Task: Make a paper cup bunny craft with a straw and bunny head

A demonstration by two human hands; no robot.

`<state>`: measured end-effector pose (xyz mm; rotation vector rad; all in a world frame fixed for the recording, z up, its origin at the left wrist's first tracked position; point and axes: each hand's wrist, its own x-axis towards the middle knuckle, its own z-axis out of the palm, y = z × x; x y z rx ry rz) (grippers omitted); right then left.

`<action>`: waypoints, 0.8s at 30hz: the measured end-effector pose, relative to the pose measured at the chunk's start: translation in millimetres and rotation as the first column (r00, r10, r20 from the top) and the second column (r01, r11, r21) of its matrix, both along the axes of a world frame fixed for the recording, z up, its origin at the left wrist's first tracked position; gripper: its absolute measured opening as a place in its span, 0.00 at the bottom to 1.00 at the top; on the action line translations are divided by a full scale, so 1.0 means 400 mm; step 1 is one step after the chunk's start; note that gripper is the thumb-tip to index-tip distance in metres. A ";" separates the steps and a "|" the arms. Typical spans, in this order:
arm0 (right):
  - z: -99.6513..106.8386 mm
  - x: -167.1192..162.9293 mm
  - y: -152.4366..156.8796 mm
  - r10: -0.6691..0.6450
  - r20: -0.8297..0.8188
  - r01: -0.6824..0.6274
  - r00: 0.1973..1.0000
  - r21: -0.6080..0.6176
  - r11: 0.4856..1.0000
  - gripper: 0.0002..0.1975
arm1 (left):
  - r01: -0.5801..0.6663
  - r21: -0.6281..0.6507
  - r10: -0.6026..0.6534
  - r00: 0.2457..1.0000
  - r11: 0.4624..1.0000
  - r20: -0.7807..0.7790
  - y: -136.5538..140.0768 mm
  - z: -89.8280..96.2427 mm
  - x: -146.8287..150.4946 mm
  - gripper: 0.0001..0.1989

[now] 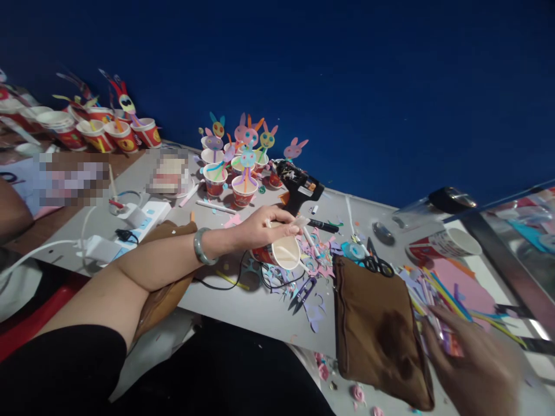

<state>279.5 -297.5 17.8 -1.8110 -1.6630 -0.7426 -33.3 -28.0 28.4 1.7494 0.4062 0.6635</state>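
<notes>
- Left grip (273,224): clamped on a paper cup (280,254), thumb and fingers at its upper rim; the cup hangs directly below the fingers, tilted, mouth toward the wearer.
- A small pale piece (300,221) shows at the left fingertips; too small to identify.
- Bangle (203,247) around the left wrist.
- Right grip (472,358): blurred, well apart from the cup, fingers at the bundle of coloured strips (448,297); cannot tell whether they are closed on any.
- Brown cloth pouch (368,318) lies between the two hands, just beside the right fingers; black-handled scissors (378,266) at its upper edge.
- Worktop (269,315) under the cup carries paper scraps (318,315), a black cord (221,287) and snips (302,294).
- Black glue gun (303,188) just beyond the left grip.
- Farther back, near the blue wall (347,86): a cluster of cups with rabbit-faced figures (245,190).
- Another red-and-white cup (427,248) lies tipped over beyond the strips.
</notes>
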 end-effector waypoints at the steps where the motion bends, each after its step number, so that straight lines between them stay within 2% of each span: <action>1: 0.005 -0.028 0.064 0.161 -0.031 -0.164 0.986 -0.137 0.977 0.05 | 0.012 0.002 -0.012 1.000 1.000 -0.004 -0.001 0.000 -0.001 0.14; 3: 0.012 -0.103 0.177 0.288 -0.196 -0.328 0.937 -0.222 0.918 0.09 | 0.042 0.010 -0.042 0.999 0.999 -0.008 -0.004 0.000 -0.002 0.14; 4: 0.013 -0.144 0.227 0.352 -0.302 -0.430 0.886 -0.250 0.867 0.10 | 0.061 0.015 -0.061 0.998 0.998 -0.002 -0.006 0.000 -0.002 0.15; 6: 0.008 -0.216 0.314 0.331 -0.548 -0.512 0.768 -0.215 0.832 0.15 | 0.085 0.021 -0.086 0.996 0.996 0.017 -0.008 0.000 -0.001 0.15; 7: 0.003 -0.244 0.354 0.289 -0.668 -0.540 0.686 -0.201 0.817 0.19 | 0.096 0.030 -0.096 0.995 0.995 0.028 -0.008 -0.001 0.000 0.15; 10: -0.007 -0.296 0.456 0.185 -0.925 -0.674 0.331 -0.094 0.733 0.28 | 0.121 0.039 -0.122 0.992 0.992 0.024 -0.006 -0.006 0.003 0.16; 13: -0.001 -0.322 0.517 0.116 -0.993 -0.778 -0.005 0.076 0.624 0.30 | 0.169 -0.035 -0.168 0.986 0.985 0.016 -0.006 -0.009 0.005 0.17; 15: 0.009 -0.337 0.532 0.050 -0.990 -0.802 -0.135 0.139 0.580 0.26 | 0.199 -0.102 -0.198 0.980 0.975 0.018 -0.008 -0.011 0.005 0.16; 17: 0.017 -0.350 0.534 0.008 -0.983 -0.789 -0.185 0.153 0.595 0.23 | 0.217 -0.148 -0.215 0.976 0.965 0.026 -0.009 -0.012 0.006 0.16; 19: 0.021 -0.356 0.531 0.041 -0.982 -0.733 -0.184 0.165 0.660 0.21 | 0.195 -0.147 -0.192 0.981 0.970 0.036 -0.007 -0.015 0.008 0.15; 22: 0.024 -0.347 0.522 0.206 -0.970 -0.556 -0.131 0.244 0.795 0.18 | 0.075 -0.110 -0.066 0.994 0.991 0.087 0.002 -0.019 0.014 0.14; 24: 0.027 -0.329 0.512 0.294 -0.954 -0.419 -0.065 0.294 0.859 0.17 | -0.002 -0.181 0.024 0.992 0.983 0.120 0.009 -0.022 0.020 0.14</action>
